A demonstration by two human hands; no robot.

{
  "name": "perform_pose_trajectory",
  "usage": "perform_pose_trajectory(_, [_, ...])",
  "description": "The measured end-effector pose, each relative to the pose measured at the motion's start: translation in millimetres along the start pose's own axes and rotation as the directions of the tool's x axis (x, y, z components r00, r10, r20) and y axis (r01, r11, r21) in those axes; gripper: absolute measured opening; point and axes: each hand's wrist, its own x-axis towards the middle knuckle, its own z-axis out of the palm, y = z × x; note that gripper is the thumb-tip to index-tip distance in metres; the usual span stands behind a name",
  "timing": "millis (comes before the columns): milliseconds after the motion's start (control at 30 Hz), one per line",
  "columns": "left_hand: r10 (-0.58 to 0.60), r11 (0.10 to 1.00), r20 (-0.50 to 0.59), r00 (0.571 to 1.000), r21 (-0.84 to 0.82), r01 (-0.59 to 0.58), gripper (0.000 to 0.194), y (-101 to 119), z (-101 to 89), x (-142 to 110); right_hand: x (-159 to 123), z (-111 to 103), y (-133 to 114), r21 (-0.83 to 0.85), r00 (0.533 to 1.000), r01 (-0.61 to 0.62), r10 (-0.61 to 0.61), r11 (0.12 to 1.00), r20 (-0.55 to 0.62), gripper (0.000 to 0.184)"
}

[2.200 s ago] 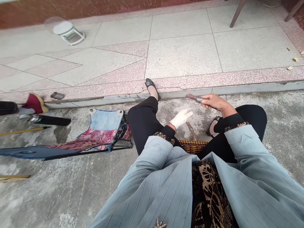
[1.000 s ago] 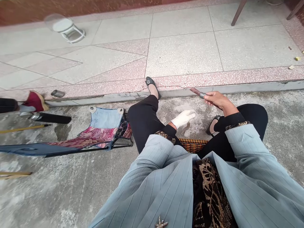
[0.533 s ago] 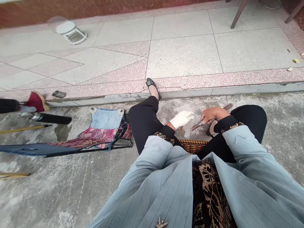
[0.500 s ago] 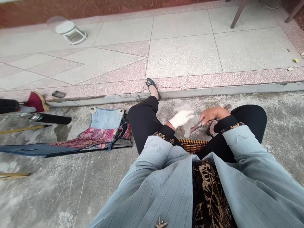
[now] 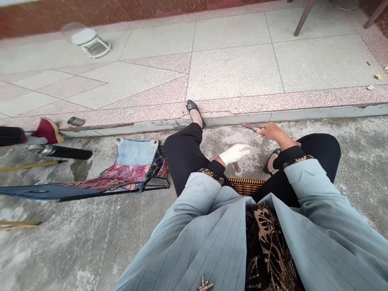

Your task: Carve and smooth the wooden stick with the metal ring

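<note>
I sit on the concrete ground with my legs apart. My left hand, in a white glove, is closed on a short brown stick held down near the ground between my knees. My bare right hand is raised a little farther out and grips a reddish-brown tool with a metal band, which points left. The two hands are apart. A woven orange and black mat edge shows under me, just below the left hand.
A folded fabric stool lies to my left. Long black poles and a thin wooden stick lie beyond it. A raised tiled step runs ahead, with a white stand and chair legs on it.
My right hand has lifted the tool away from the stick and swung it up and outward. The gloved left hand has stayed low in the same place.
</note>
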Motion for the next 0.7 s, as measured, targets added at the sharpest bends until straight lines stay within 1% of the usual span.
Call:
perform_pose_trajectory(33, [-0.001, 1.0, -0.012, 1.0, 0.027, 0.002, 0.034, 0, -0.7, -1, 1, 2, -3, -0.145, 1.0, -0.002, 0.002, 0.989, 0.004, 0.034])
perform_pose_trajectory(100, [0.001, 0.997, -0.024, 1.0, 0.073, 0.001, 0.034, -1, -2.1, -1, 0, 5, -9, -0.369, 0.999, 0.008, 0.008, 0.929, 0.042, 0.034])
perform_pose_trajectory(133, [0.002, 0.996, -0.023, 1.0, 0.086, 0.0, 0.035, -2, -2.7, -2, -2, 6, -12, -0.439, 0.996, 0.01, 0.03, 0.898, 0.084, 0.034])
perform_pose_trajectory(200, [0.004, 0.995, -0.026, 1.0, 0.104, -0.001, 0.034, -2, -4.2, -2, -6, 8, -16, -0.506, 0.974, 0.021, 0.097, 0.863, 0.207, 0.033])
perform_pose_trajectory(267, [0.011, 0.99, -0.047, 0.999, 0.138, -0.005, 0.033, -2, -6.5, -3, -11, 10, -16, -0.491, 0.924, 0.054, 0.143, 0.869, 0.355, 0.029])
perform_pose_trajectory(333, [0.028, 0.986, -0.098, 0.995, 0.167, -0.011, 0.031, -3, -10.0, -3, -16, 11, -15, -0.419, 0.862, 0.096, 0.134, 0.903, 0.488, 0.026])
perform_pose_trajectory(400, [0.043, 0.99, -0.163, 0.986, 0.141, -0.02, 0.031, -5, -13.6, -2, -20, 11, -14, -0.311, 0.792, 0.13, 0.09, 0.942, 0.604, 0.024])
perform_pose_trajectory(467, [0.051, 0.998, -0.236, 0.97, 0.059, -0.039, 0.031, -8, -15.8, -1, -23, 8, -16, -0.186, 0.709, 0.155, 0.021, 0.97, 0.705, 0.023])
perform_pose_trajectory(500, [0.051, 0.999, -0.259, 0.965, 0.011, -0.05, 0.032, -9, -16.0, -1, -24, 5, -17, -0.125, 0.669, 0.168, -0.02, 0.978, 0.743, 0.023])
perform_pose_trajectory(533, [0.043, 0.998, -0.272, 0.961, -0.041, -0.057, 0.033, -11, -15.6, 0, -26, 2, -17, -0.049, 0.646, 0.178, -0.079, 0.983, 0.759, 0.025])
perform_pose_trajectory(567, [0.028, 0.993, -0.283, 0.959, -0.101, -0.059, 0.034, -11, -14.6, 0, -26, -3, -18, 0.044, 0.645, 0.184, -0.155, 0.982, 0.748, 0.029])
perform_pose_trajectory(600, [0.009, 0.985, -0.286, 0.958, -0.164, -0.058, 0.035, -12, -13.1, 1, -27, -7, -17, 0.148, 0.67, 0.188, -0.237, 0.971, 0.704, 0.034])
perform_pose_trajectory(633, [-0.011, 0.972, -0.287, 0.958, -0.227, -0.057, 0.037, -11, -11.4, 1, -26, -11, -15, 0.254, 0.715, 0.188, -0.309, 0.949, 0.626, 0.039])
perform_pose_trajectory(667, [-0.026, 0.958, -0.286, 0.958, -0.281, -0.058, 0.039, -11, -9.6, 2, -26, -14, -13, 0.355, 0.774, 0.185, -0.359, 0.916, 0.522, 0.043])
perform_pose_trajectory(700, [-0.032, 0.945, -0.283, 0.958, -0.32, -0.063, 0.041, -10, -7.9, 2, -25, -17, -10, 0.447, 0.834, 0.181, -0.377, 0.876, 0.402, 0.044])
